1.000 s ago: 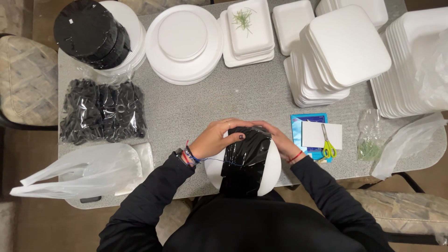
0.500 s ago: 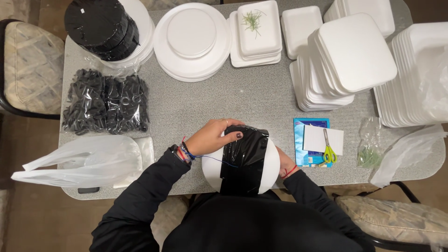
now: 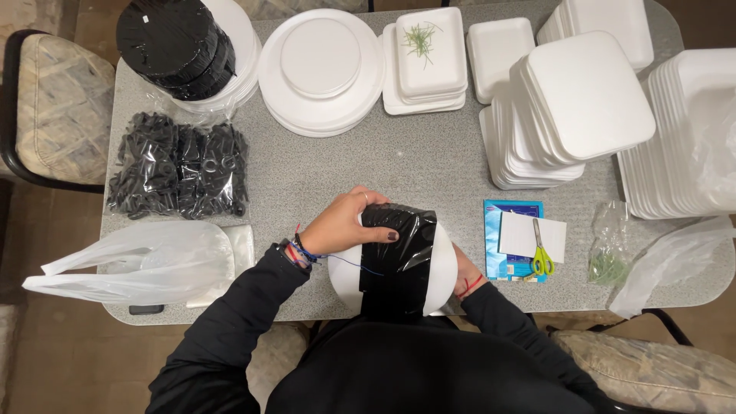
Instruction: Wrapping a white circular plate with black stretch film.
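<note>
— Where is the plate?
— At the counter's [image 3: 429, 165] near edge: a white round plate [image 3: 441, 268] under a black plastic sheet [image 3: 399, 257] whose long axis runs from the person's body toward the far edge.
— And the hands?
— Left hand [image 3: 343, 222] on top, fingers [image 3: 383, 232] curled onto the sheet's far-left corner. Right hand [image 3: 462, 277] grips the plate's right edge from beneath, mostly hidden.

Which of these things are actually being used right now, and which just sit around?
In use: left hand, right hand, round white plate, black film.
Lying about: scissors, white bag, square tray stack, black pieces bag.
</note>
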